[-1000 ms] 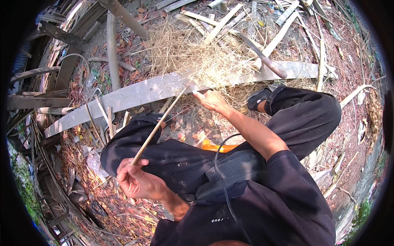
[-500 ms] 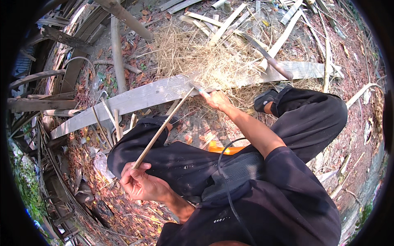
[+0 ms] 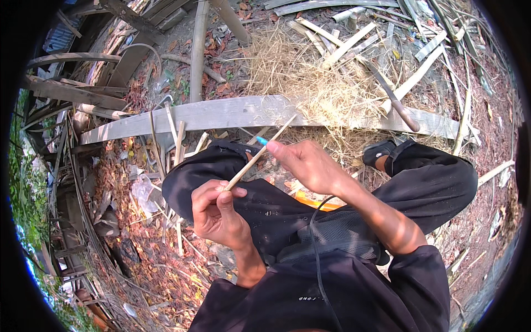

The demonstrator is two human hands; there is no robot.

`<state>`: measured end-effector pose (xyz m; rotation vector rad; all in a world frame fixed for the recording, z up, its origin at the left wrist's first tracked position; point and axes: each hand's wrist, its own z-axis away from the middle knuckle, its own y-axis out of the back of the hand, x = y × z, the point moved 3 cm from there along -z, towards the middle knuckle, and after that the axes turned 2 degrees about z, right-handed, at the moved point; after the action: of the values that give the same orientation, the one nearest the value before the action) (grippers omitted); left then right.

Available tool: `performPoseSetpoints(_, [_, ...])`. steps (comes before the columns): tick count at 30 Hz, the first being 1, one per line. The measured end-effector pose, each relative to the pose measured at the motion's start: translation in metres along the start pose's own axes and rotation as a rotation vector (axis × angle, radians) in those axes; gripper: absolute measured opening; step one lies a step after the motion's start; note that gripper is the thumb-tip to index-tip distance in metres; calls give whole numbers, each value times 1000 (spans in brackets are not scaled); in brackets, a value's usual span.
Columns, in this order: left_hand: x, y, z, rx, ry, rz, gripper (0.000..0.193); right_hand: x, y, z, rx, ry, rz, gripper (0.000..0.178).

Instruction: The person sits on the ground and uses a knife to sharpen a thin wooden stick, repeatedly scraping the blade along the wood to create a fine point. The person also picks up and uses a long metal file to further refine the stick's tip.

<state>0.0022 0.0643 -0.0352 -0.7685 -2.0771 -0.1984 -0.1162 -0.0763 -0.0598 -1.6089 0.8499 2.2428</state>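
Left fingers (image 3: 206, 193) pinch the bamboo strip (image 3: 247, 169) by its lower end; right fingers (image 3: 283, 155), at its middle, grip a partly hidden blue tool (image 3: 261, 140).

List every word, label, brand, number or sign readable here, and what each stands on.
Black shirt: small white lettering on the front, too small and blurred to quote.
Black trousers: tiny pale marks; cannot tell whether they are letters.
Thin wooden strip and grey plank: no writing visible.
No text reads clearly enough to quote.
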Motion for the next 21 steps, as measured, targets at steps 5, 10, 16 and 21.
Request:
performPoseSetpoints(5, [1, -5, -6, -100, -22, 42, 14, -11, -24, 40, 79, -105, 54, 70])
performPoseSetpoints(10, [-4, 4, -10, -86, -20, -16, 13, -7, -36, 36, 170, -41, 154, 69])
performPoseSetpoints(16, [-1, 25, -14, -63, 9, -82, 11, 4, -51, 20, 224, -73, 237, 72])
performPoseSetpoints(21, [-4, 1, -15, -94, -13, 69, 10, 204, 4, 32, 277, -416, 448, 78])
